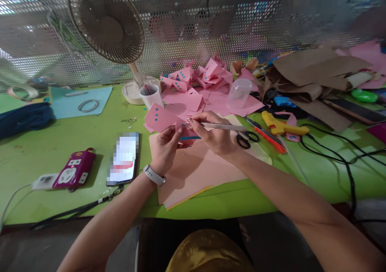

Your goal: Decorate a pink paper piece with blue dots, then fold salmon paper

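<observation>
Between the thumb and fingers of my left hand (165, 145) is a folded pink paper piece (164, 121) with a few blue dots on it. My right hand (214, 137) is closed around slim silver tweezers (223, 126), whose tip end reaches the edge of that paper. What the tip holds, if anything, is too small to make out. A blue strip (190, 137) shows between the hands. Below them lies a stack of pale pink sheets (193, 167). Black-handled scissors (243, 139) rest just right of my right hand.
Dotted pink paper pieces (181, 79) pile up at the back beside a clear plastic cup (239, 93). On the right are a red cutter (271, 139), a yellow glue gun (282, 125) and black cables (346, 163). A phone (123, 157), purple power strip (75, 169) and fan (107, 26) stand left.
</observation>
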`<state>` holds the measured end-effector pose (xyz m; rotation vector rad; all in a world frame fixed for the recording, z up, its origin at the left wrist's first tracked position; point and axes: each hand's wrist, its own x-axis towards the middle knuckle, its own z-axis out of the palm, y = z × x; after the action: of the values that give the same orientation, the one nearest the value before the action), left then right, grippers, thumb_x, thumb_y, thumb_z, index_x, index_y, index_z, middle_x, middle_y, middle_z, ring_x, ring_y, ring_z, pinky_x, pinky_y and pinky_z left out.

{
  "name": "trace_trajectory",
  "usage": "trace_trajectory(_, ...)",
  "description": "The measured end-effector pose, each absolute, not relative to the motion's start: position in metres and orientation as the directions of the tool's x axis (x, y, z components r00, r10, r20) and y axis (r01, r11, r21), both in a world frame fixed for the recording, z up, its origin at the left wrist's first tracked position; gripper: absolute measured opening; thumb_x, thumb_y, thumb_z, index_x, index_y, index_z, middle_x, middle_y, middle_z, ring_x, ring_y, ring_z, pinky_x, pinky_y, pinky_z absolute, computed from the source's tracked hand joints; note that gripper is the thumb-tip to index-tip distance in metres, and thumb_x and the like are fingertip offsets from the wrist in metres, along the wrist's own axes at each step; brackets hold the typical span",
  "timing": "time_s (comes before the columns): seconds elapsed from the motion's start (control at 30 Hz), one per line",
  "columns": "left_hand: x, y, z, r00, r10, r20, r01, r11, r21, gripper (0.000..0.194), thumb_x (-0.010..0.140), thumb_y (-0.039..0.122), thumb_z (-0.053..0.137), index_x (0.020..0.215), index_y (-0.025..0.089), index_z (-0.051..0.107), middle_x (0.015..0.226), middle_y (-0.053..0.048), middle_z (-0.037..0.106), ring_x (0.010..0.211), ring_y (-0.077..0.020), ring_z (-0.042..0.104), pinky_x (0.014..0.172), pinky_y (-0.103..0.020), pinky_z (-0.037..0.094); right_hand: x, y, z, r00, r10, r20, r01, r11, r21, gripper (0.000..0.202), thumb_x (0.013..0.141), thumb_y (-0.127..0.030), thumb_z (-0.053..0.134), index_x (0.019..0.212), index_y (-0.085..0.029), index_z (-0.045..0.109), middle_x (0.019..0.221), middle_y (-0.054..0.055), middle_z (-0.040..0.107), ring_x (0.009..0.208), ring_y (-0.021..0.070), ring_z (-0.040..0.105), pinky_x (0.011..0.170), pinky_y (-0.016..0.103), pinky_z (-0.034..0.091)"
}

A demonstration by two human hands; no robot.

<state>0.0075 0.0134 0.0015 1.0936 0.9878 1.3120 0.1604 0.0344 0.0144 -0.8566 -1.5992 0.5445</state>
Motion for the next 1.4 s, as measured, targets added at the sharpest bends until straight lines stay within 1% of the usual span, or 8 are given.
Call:
trace_trajectory(0.13, 0.0074, 0.0123, 0.0032, 0.034, 0.999, 0.042, -0.214, -0.034, 0.976, 0.034, 0.077, 0.046, 0.077, 0.095, 0.017, 0.069, 0.079, -0.002, 0.073, 0.062, -0.0140, 0.072, 0.054, -0.022, 0.058, 0.1607, 0.0334, 0.0164, -0.035, 0.787, 0.616, 0.192, 0.611, -0.768, 0.018, 0.089, -0.038, 0.065, 0.091, -0.020, 0.068, 0.082, 0.001, 0.074, 0.074, 0.0137, 0.070, 0.068, 0.027, 0.057)
trace_trajectory(0.3, 0.0069, 0.0113, 0.0038, 0.022, 0.999, 0.039, -0.185, -0.035, 0.982, 0.031, 0.079, 0.046, 0.075, 0.091, 0.018, 0.069, 0.071, -0.001, 0.071, 0.060, -0.0140, 0.070, 0.052, -0.022, 0.057, 0.1619, 0.0328, 0.0197, 0.015, 0.823, 0.568, 0.183, 0.556, -0.811, 0.020, 0.087, -0.041, 0.067, 0.090, -0.021, 0.066, 0.079, 0.000, 0.072, 0.070, 0.0138, 0.069, 0.066, 0.028, 0.057)
trace_trajectory(0.47, 0.0063, 0.0128, 0.0003, 0.011, 0.999, 0.047, -0.176, -0.044, 0.983, 0.028, 0.080, 0.043, 0.074, 0.091, 0.018, 0.068, 0.073, -0.002, 0.072, 0.061, -0.0139, 0.070, 0.054, -0.023, 0.057, 0.1578, 0.0351, 0.0171, 0.016, 0.868, 0.496, 0.053, 0.495, -0.867, 0.024, 0.085, -0.044, 0.068, 0.091, -0.020, 0.065, 0.077, -0.001, 0.071, 0.067, 0.0130, 0.070, 0.062, 0.026, 0.057)
trace_trajectory(0.6, 0.0064, 0.0135, -0.0016, 0.020, 0.998, 0.067, -0.172, -0.063, 0.983, 0.029, 0.080, 0.043, 0.074, 0.093, 0.018, 0.069, 0.072, -0.001, 0.072, 0.062, -0.0148, 0.071, 0.054, -0.023, 0.058, 0.1562, 0.0371, 0.0152, 0.010, 0.886, 0.464, 0.002, 0.464, -0.886, 0.027, 0.082, -0.044, 0.071, 0.092, -0.019, 0.065, 0.077, 0.000, 0.072, 0.066, 0.0124, 0.070, 0.062, 0.025, 0.057)
trace_trajectory(0.87, 0.0072, 0.0138, -0.0001, 0.026, 0.998, 0.058, -0.175, -0.053, 0.983, 0.027, 0.080, 0.042, 0.074, 0.091, 0.018, 0.069, 0.074, -0.003, 0.074, 0.061, -0.0145, 0.072, 0.053, -0.022, 0.057, 0.1576, 0.0377, 0.0166, 0.012, 0.896, 0.444, 0.019, 0.444, -0.896, 0.028, 0.082, -0.045, 0.071, 0.091, -0.019, 0.065, 0.078, 0.000, 0.072, 0.066, 0.0123, 0.070, 0.062, 0.025, 0.057)
trace_trajectory(1.03, 0.0071, 0.0131, 0.0008, 0.027, 0.998, 0.049, -0.180, -0.043, 0.983, 0.027, 0.079, 0.042, 0.075, 0.090, 0.018, 0.068, 0.072, -0.003, 0.074, 0.060, -0.0153, 0.072, 0.053, -0.022, 0.057, 0.1584, 0.0382, 0.0166, 0.015, 0.880, 0.475, 0.033, 0.474, -0.880, 0.025, 0.082, -0.042, 0.071, 0.091, -0.019, 0.065, 0.075, -0.001, 0.070, 0.065, 0.0120, 0.068, 0.061, 0.025, 0.055)
trace_trajectory(1.23, 0.0069, 0.0133, 0.0005, 0.024, 0.999, 0.040, -0.168, -0.035, 0.985, 0.030, 0.079, 0.045, 0.075, 0.089, 0.018, 0.068, 0.070, -0.003, 0.073, 0.062, -0.0167, 0.072, 0.055, -0.024, 0.059, 0.1585, 0.0411, 0.0124, 0.002, 0.882, 0.472, 0.045, 0.471, -0.881, 0.028, 0.083, -0.046, 0.070, 0.091, -0.020, 0.065, 0.078, 0.000, 0.071, 0.067, 0.0128, 0.069, 0.062, 0.026, 0.056)
trace_trajectory(1.4, 0.0064, 0.0142, -0.0004, 0.009, 0.999, 0.050, -0.196, -0.047, 0.979, 0.032, 0.076, 0.046, 0.078, 0.089, 0.017, 0.070, 0.077, -0.003, 0.073, 0.062, -0.0139, 0.069, 0.054, -0.023, 0.059, 0.1616, 0.0425, 0.0176, 0.084, 0.846, 0.527, 0.045, 0.525, -0.850, 0.030, 0.083, -0.049, 0.070, 0.091, -0.021, 0.063, 0.080, 0.000, 0.071, 0.070, 0.0137, 0.070, 0.066, 0.028, 0.058)
